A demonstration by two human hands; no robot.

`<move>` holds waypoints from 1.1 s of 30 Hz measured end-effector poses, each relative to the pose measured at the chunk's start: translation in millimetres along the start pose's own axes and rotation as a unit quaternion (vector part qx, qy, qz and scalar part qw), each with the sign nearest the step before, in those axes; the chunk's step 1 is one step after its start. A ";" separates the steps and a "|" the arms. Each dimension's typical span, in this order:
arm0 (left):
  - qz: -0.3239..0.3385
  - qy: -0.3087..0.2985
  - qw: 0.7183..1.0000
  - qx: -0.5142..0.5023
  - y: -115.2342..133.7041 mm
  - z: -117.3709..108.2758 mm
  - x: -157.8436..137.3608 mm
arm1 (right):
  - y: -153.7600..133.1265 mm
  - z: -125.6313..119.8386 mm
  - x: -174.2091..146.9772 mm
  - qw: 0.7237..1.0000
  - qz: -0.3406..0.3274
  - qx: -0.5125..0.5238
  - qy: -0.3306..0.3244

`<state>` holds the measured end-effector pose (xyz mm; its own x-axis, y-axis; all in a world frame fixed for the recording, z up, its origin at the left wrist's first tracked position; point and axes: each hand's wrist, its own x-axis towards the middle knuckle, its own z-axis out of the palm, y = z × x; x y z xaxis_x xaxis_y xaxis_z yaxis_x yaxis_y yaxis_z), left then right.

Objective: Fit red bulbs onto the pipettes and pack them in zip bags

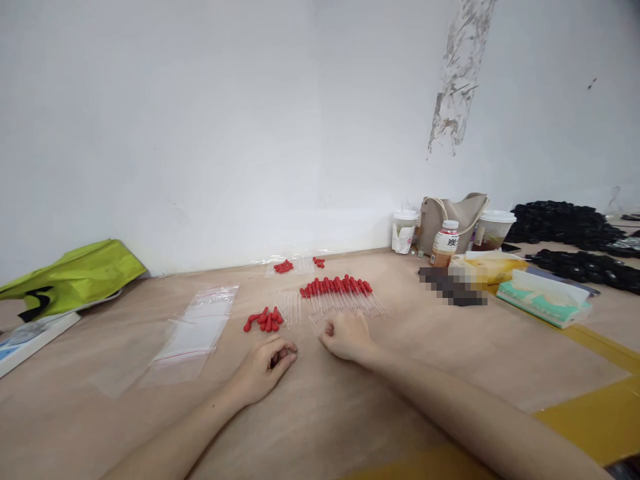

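Observation:
My left hand (270,365) rests on the paper-covered table, fingers loosely curled and the thumb a little apart, with nothing visible in it. Just beyond it lies a small pile of red rubber bulbs (269,321). My right hand (346,335) is closed, its fingers bent down near the lower ends of a row of clear droppers with red bulbs (336,287). What its fingertips hold, if anything, is hidden. Several bare clear tubes (291,308) lie side by side between the loose bulbs and the capped row.
Clear zip bags (193,333) lie left, near a yellow-green bag (83,270). More red bulbs (283,267) and tubes lie in plastic by the wall. Right are a bottle (445,245), lidded cups (404,230), a grey bag (450,213), a tissue pack (543,298) and black items (563,223).

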<state>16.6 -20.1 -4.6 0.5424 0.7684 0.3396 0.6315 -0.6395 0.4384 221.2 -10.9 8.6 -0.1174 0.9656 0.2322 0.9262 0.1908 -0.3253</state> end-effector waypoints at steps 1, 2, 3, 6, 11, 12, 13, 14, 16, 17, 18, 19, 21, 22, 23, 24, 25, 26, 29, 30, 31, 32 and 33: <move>0.000 0.001 1.000 -0.001 0.2 0.3 0.0 | 4.9 -4.5 -5.7 1.000 -0.005 0.005 -0.008; -0.001 0.003 1.000 -0.003 0.5 0.8 0.0 | 9.5 -9.0 -10.7 1.000 -0.009 0.010 -0.018; -0.002 0.005 1.000 -0.004 0.8 1.3 0.0 | 13.5 -13.2 -14.7 0.999 -0.012 0.016 -0.028; -0.014 0.031 0.999 0.004 -0.2 1.7 1.1 | 21.1 -20.6 -21.5 0.999 -0.003 0.034 -0.030; -0.030 0.158 0.980 0.116 -12.5 -12.0 10.0 | 23.6 -10.5 -22.1 0.997 0.006 0.070 -0.013; -0.030 0.172 0.974 0.147 -15.9 -16.7 13.0 | 23.7 -7.1 -22.1 0.997 0.004 0.080 -0.009; -0.029 0.178 0.968 0.177 -19.1 -21.3 16.4 | 23.7 -4.3 -22.4 0.996 0.002 0.089 -0.005; -0.027 0.178 0.962 0.203 -22.1 -25.5 19.9 | 23.6 -2.1 -22.9 0.995 -0.001 0.095 -0.002; -0.024 0.162 0.956 0.244 -27.4 -31.5 27.4 | 23.2 -0.4 -24.5 0.995 -0.005 0.097 -0.001; -0.023 0.152 0.954 0.258 -29.8 -33.0 31.1 | 22.8 -0.4 -25.4 0.995 -0.008 0.095 0.000; -0.024 0.143 0.952 0.270 -32.0 -33.5 34.5 | 22.5 -0.8 -26.3 0.996 -0.011 0.090 0.003; -0.025 0.135 0.950 0.280 -34.0 -33.2 37.7 | 22.2 -1.3 -27.1 0.996 -0.015 0.084 0.009; -0.029 0.124 0.947 0.296 -37.6 -31.3 42.8 | 22.0 -1.5 -28.4 0.997 -0.025 0.075 0.024; -0.032 0.120 0.945 0.301 -39.1 -30.1 44.7 | 22.1 -1.1 -28.8 0.997 -0.028 0.072 0.029; -0.034 0.116 0.945 0.304 -40.4 -28.9 46.1 | 22.3 -0.4 -29.0 0.997 -0.030 0.071 0.031; -0.035 0.112 0.945 0.306 -41.5 -28.0 47.2 | 22.7 0.4 -29.2 0.996 -0.031 0.072 0.031; -0.036 0.108 0.945 0.305 -42.4 -27.2 47.9 | 23.0 1.3 -29.3 0.996 -0.032 0.073 0.031; -0.035 0.106 0.946 0.304 -43.3 -26.7 48.5 | 23.4 2.1 -29.4 0.996 -0.033 0.074 0.032; -0.032 0.104 0.947 0.301 -45.2 -26.0 50.2 | 24.3 3.8 -29.7 0.996 -0.035 0.075 0.039; -0.033 0.106 0.948 0.299 -45.4 -26.1 50.9 | 24.3 4.2 -29.8 0.996 -0.036 0.074 0.040; -0.033 0.112 0.948 0.295 -45.0 -26.4 51.4 | 24.3 4.6 -29.9 0.996 -0.036 0.072 0.042; -0.032 0.121 0.949 0.289 -43.9 -26.7 51.7 | 24.2 5.0 -29.8 0.996 -0.036 0.070 0.043; -0.029 0.134 0.950 0.279 -41.7 -27.2 51.5 | 24.0 5.4 -29.7 0.996 -0.036 0.068 0.044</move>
<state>3.2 46.7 17.2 0.3839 0.7336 0.5607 0.8925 -0.4506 -0.0214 245.0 -34.1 -11.1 -0.1443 0.9301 0.3378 0.8587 0.2874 -0.4244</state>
